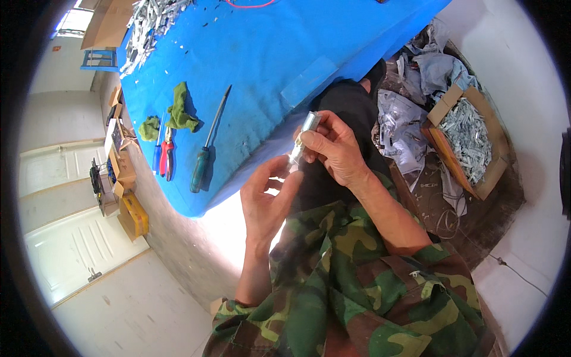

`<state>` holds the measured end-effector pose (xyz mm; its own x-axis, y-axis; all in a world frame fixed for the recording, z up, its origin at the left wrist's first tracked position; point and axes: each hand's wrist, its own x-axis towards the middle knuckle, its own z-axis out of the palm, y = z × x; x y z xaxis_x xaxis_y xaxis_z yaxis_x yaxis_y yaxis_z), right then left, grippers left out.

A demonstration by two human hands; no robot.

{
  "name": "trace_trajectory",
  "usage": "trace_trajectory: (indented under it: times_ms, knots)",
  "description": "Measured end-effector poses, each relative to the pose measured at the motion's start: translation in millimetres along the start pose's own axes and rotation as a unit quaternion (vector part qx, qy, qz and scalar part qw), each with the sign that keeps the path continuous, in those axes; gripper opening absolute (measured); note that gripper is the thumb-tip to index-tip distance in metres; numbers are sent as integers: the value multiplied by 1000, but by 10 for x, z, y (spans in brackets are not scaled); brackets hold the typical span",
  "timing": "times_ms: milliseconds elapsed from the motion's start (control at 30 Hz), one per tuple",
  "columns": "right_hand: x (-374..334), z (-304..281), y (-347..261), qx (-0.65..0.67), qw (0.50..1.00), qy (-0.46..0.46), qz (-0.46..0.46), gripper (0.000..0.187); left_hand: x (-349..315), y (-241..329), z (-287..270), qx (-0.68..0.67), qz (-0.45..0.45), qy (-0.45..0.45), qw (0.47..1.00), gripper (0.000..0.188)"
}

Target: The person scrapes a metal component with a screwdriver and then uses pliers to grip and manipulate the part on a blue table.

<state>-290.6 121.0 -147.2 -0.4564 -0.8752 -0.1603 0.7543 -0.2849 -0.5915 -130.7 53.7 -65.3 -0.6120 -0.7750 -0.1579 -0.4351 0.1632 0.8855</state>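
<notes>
Above my lap, just off the table's near edge, I hold a small silvery metal piece (310,122), long and narrow with a thinner lower end. My right hand (339,149) grips its upper part between thumb and fingers. At the lower end, the thumb and forefinger of my left hand (267,193) pinch the thin tip; the exact kind of part is too small to tell. On the blue-covered table (256,65) lie a screwdriver with a teal handle (201,169), red-handled pliers (167,156), a blue-handled tool (157,156) and a green cloth (181,108).
A heap of silvery metal strips (148,30) covers the table's far left. Right of me, a cardboard box (496,163) full of similar metal pieces stands beside plastic bags (399,128). A yellow box (134,215) sits on the floor at left, near a white door (83,250).
</notes>
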Motion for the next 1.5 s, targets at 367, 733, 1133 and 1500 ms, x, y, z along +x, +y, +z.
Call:
trace_trajectory:
  times_ms: [367, 733, 1133, 1500]
  knots:
    - [12, -20, 34, -12, 1000, -20, -17, 25, 53, -111, 82, -74, -12, 55, 996, 36]
    - [-6, 81, 68, -119, 991, 44, -47, 29, 97, -176, 126, 294, 342, 147, 881, 15]
    - [5, 95, 77, -122, 990, 40, -57, 20, -211, -550, -379, 249, 65, 95, 962, 13]
    - [-23, 182, 68, -170, 984, 27, -49, 25, -172, -368, -566, 217, 39, 128, 967, 12]
